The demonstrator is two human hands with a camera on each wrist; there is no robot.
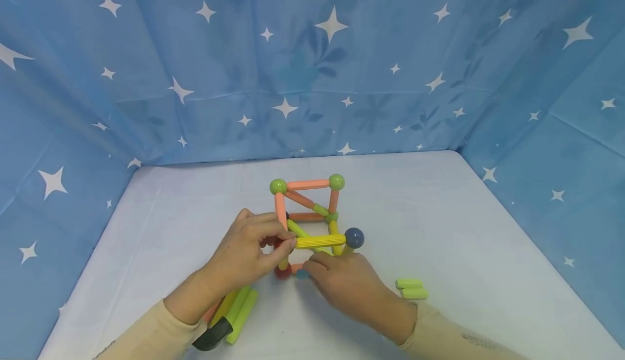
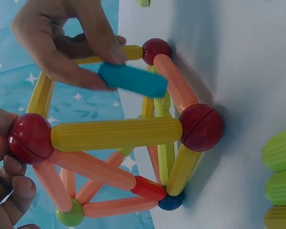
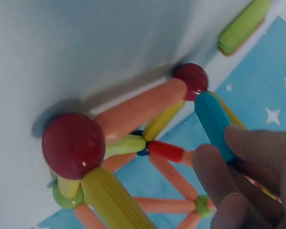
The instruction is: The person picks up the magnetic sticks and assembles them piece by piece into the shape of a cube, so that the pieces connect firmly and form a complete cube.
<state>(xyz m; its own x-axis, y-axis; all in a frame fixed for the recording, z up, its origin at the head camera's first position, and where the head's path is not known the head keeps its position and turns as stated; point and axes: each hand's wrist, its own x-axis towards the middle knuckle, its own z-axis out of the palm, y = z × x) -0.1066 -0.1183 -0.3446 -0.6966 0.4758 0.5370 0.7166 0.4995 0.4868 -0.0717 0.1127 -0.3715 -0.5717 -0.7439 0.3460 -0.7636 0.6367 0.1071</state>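
Note:
A frame of ridged rods and balls stands on the table; its top front yellow rod (image 1: 320, 241) ends at a dark blue ball (image 1: 354, 238). My left hand (image 1: 254, 240) holds the upper red ball (image 2: 31, 138), mostly hidden by the fingers in the head view. Between thumb and fingers, my right hand (image 1: 349, 287) pinches a short blue rod (image 2: 133, 80). In the right wrist view one end of this rod overlaps a lower red ball (image 3: 190, 80). Another lower red ball (image 2: 201, 127) joins a yellow upright and an orange rod.
Two short green rods (image 1: 414, 293) lie on the white table (image 1: 469, 230), right of my right hand. Longer green rods (image 1: 241, 314) lie beside a yellow one and a black curved piece (image 1: 213, 334) near my left forearm. Blue star-patterned curtains (image 1: 312, 67) enclose the table.

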